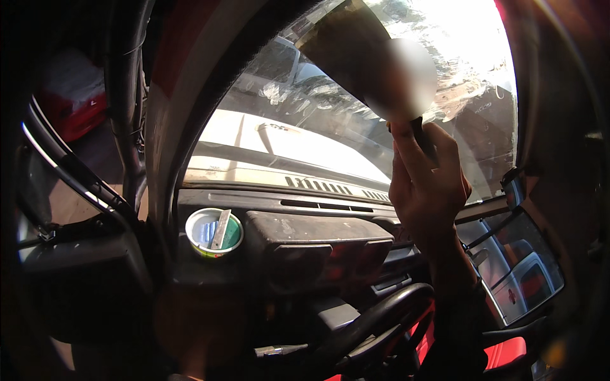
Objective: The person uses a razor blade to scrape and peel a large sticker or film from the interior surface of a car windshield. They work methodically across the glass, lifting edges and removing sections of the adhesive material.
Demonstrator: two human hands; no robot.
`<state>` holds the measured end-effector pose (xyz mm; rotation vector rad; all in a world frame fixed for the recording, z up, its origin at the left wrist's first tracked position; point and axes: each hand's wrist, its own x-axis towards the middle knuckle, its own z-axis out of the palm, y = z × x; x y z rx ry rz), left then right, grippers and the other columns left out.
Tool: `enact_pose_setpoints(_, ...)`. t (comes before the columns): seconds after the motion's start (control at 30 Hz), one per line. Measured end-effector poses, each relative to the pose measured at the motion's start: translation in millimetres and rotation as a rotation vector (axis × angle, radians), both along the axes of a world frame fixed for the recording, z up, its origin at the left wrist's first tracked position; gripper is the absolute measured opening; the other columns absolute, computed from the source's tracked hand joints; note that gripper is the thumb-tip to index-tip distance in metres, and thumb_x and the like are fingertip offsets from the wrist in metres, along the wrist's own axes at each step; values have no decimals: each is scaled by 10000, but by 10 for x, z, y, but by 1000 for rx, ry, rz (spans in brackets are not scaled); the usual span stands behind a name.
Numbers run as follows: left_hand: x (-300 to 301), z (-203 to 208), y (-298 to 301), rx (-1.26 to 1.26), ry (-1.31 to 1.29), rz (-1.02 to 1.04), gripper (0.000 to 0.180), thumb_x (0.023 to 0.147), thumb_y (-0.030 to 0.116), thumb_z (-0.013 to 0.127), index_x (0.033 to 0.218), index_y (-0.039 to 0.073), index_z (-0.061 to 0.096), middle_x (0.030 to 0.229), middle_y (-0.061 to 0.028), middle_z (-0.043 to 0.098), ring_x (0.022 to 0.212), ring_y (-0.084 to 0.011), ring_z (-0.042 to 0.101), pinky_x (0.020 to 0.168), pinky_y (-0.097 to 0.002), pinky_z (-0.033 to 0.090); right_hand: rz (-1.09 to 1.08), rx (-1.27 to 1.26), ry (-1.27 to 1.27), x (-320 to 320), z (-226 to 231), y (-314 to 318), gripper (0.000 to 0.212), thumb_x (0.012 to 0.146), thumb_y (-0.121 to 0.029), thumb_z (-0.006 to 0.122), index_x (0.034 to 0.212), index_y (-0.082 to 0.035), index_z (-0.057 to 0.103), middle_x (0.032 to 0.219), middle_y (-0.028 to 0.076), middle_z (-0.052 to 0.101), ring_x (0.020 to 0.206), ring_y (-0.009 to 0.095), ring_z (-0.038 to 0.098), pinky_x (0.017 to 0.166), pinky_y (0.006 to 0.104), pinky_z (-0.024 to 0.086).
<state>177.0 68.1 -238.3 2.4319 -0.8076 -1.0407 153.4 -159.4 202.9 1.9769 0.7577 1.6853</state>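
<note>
Right hand (427,174) at 3 o'clock's holding a wide-bladed tool (343,54) by its handle, probably keeping the blade free toward the smeared windshield (318,117), with left grip not showing.

1. The right hand (429,178) grips a dark, broad thing (346,47) before the smeared windshield (302,105); blur leaves its kind uncertain.
2. A round tub (216,253) holding a flat stick (222,228) sits on the dashboard (324,227).
3. The steering wheel (381,313) curves below.

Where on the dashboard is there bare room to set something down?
The instrument hood looks bare, bordered by the tub at left and vent slots behind. Crowded: the tub's corner, and up by the windshield, where the right hand holds a dark tool.
</note>
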Motion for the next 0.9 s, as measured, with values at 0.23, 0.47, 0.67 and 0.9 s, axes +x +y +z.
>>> enact_pose_setpoints(0.23, -38, 1, 49, 0, -10, 10, 446, 879, 381, 505, 1199, 71, 531, 1177, -150, 551, 1109, -244, 509, 951, -362, 389, 49, 26, -90, 32, -34, 23, 427, 704, -63, 655, 1109, -198, 635, 872, 72, 522, 684, 173, 572, 581, 275, 489)
enact_pose_setpoints(0.47, -2, 30, 41, 26, -17, 1, 449, 877, 381, 509, 1200, 69, 529, 1172, -149, 554, 1106, -240, 511, 949, -358, 391, -23, 12, -61, -129, 42, 112, 485, 681, -45, 649, 1138, -205, 615, 849, 71, 490, 675, 168, 567, 560, 268, 491)
enact_pose_setpoints(0.67, -3, 44, 60, 34, -26, 10, 452, 876, 381, 512, 1201, 67, 528, 1168, -148, 557, 1103, -237, 514, 948, -355, 392, -59, 57, 20, -234, 51, 155, 412, 774, -41, 639, 1151, -205, 608, 875, 93, 529, 687, 190, 618, 564, 279, 506)
enact_pose_setpoints(0.9, 18, 71, 91, 39, -39, 28, 455, 875, 380, 515, 1202, 65, 527, 1163, -146, 560, 1100, -233, 516, 947, -351, 394, -51, 95, -21, -231, 42, 189, 388, 772, -79, 658, 1138, -200, 617, 864, 80, 529, 661, 180, 615, 558, 279, 511)
